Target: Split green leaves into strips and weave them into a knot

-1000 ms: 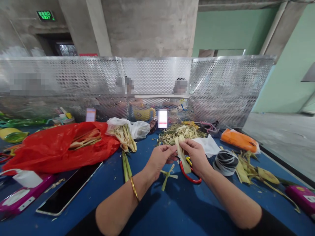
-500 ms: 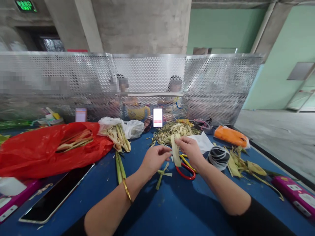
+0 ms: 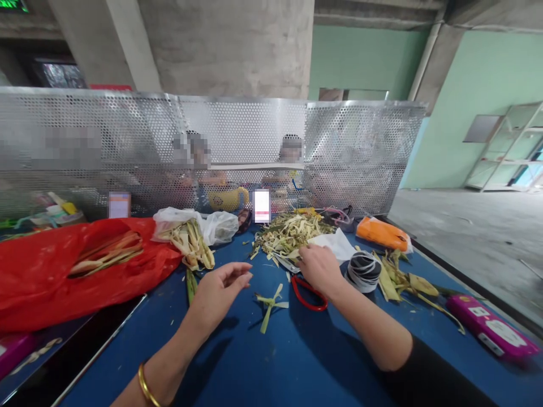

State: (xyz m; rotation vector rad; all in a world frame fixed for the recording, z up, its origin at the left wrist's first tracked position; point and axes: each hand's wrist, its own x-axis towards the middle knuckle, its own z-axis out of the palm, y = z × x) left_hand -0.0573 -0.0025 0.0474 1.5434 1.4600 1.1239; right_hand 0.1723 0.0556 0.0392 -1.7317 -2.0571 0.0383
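My left hand hovers over the blue table, thumb and fingers curved and apart, holding nothing. My right hand reaches down at the front of a heap of pale dry leaf strips. Its fingers point down and their tips are hidden, so I cannot tell whether they hold anything. Partly beneath it lie scissors, whose red handle and part of the metal blades show. A small crossed piece of folded leaf strips rests between my hands. White paper lies behind my right hand.
On the left are a red plastic bag with husks, a white bag and a bundle of stalks. A wound spool, orange packet, leaves and purple box sit right. Perforated metal panels stand behind.
The pale strip that was at my right fingers no longer shows there. My right hand has lowered beside the heap and scissors; my left hand has drawn away leftward. The view has turned slightly right.
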